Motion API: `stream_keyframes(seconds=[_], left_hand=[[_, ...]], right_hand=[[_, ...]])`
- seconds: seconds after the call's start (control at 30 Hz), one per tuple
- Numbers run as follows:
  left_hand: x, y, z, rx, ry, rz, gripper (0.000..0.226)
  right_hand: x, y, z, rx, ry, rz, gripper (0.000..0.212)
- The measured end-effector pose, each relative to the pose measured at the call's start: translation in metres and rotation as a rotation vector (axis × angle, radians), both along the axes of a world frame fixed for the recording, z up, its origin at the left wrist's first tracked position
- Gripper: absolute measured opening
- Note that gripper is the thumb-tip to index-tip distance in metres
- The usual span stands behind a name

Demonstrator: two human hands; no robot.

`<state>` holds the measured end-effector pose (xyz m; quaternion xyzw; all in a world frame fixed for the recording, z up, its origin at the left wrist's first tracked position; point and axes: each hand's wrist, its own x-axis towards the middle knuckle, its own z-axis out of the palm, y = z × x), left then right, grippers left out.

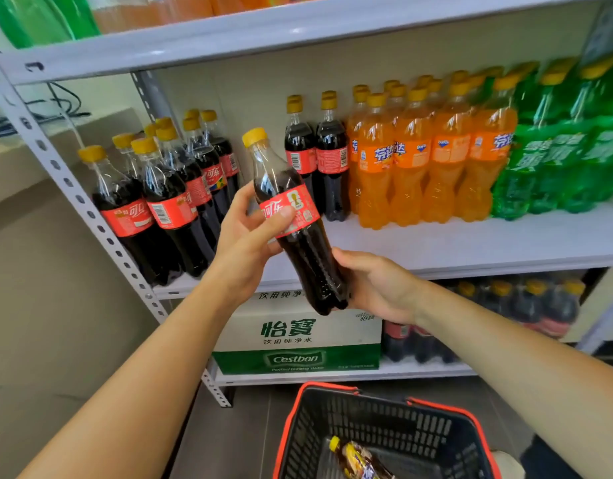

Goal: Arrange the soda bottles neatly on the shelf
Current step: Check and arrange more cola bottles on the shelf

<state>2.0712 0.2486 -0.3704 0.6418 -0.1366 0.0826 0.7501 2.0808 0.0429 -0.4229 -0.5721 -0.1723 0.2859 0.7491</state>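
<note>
We hold a tilted cola bottle (291, 219) with red label between us: left hand (244, 236) grips its label, right hand (377, 285) grasps its base, near a Cestbon box (298, 344).

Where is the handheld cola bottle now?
The cola bottle is centre of the head view, left hand gripping its label, right hand at its base, before a gap on the shelf.

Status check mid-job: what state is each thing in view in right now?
held cola bottle: capped, tilted, off the shelf.
left hand: grips its label.
right hand: holds its base.
shelved cola bottles: standing, capped, gap between groups.
orange soda bottles: standing in rows.
green soda bottles: standing, capped.
basket: on floor, one bottle inside.
basket bottle: lying down.
water carton: closed, lower shelf.
</note>
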Motion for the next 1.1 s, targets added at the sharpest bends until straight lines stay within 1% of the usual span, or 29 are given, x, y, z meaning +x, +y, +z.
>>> stream_keyframes(seconds=[0.03,0.1,0.17,0.2,0.23,0.33,0.43,0.53,0.63,0.7,0.73,0.8,0.9,0.93,0.97,1.03,1.1], left_hand=[[0.0,-0.002,0.0,0.012,0.007,0.043,0.067],[-0.001,-0.01,-0.002,0.057,0.004,0.12,0.056],[-0.003,-0.019,-0.003,0.065,-0.001,0.166,0.047],[-0.003,-0.024,-0.003,0.062,0.0,0.184,0.046],[-0.003,-0.027,-0.003,0.068,0.0,0.197,0.044],[-0.002,-0.031,0.0,0.093,0.016,0.188,0.032],[-0.001,-0.029,0.002,0.161,0.011,0.15,0.042],[0.001,-0.025,-0.001,0.234,-0.074,0.073,0.047],[0.004,-0.022,-0.004,0.258,-0.122,-0.049,0.069],[0.005,-0.022,-0.004,0.248,-0.107,-0.107,0.084],[0.005,-0.022,-0.003,0.227,-0.092,-0.124,0.088],[0.005,-0.023,-0.003,0.173,-0.069,-0.119,0.087],[0.004,-0.026,-0.003,0.15,-0.072,-0.046,0.077],[0.003,-0.027,-0.003,0.154,-0.078,-0.017,0.075],[0.002,-0.029,-0.004,0.154,-0.083,0.02,0.075],[0.001,-0.033,-0.004,0.162,-0.098,0.109,0.077],[-0.001,-0.038,-0.006,0.223,-0.141,0.162,0.078]], right_hand=[[0.001,0.001,0.001,-0.019,-0.057,-0.079,0.05],[0.0,0.003,0.004,-0.064,-0.215,-0.236,0.046],[-0.004,0.005,0.006,-0.177,-0.403,-0.344,0.046],[-0.005,0.007,0.004,-0.224,-0.467,-0.391,0.045],[-0.005,0.009,0.002,-0.243,-0.491,-0.431,0.043],[-0.006,0.009,0.0,-0.166,-0.417,-0.431,0.039],[-0.007,0.004,0.003,-0.062,-0.278,-0.37,0.043],[-0.009,0.0,0.006,0.019,-0.178,-0.319,0.04],[-0.01,-0.003,0.007,0.125,-0.08,-0.244,0.046],[-0.011,-0.006,0.009,0.184,-0.044,-0.17,0.047],[-0.011,-0.007,0.011,0.199,-0.03,-0.134,0.047],[-0.011,-0.008,0.012,0.199,-0.004,-0.081,0.049],[-0.008,-0.011,0.011,0.157,0.027,-0.075,0.052],[-0.007,-0.011,0.013,0.137,0.024,-0.085,0.052],[-0.005,-0.012,0.013,0.095,-0.017,-0.118,0.05],[-0.002,-0.014,0.014,-0.051,-0.199,-0.229,0.049],[-0.002,-0.016,0.011,-0.113,-0.35,-0.304,0.053]])
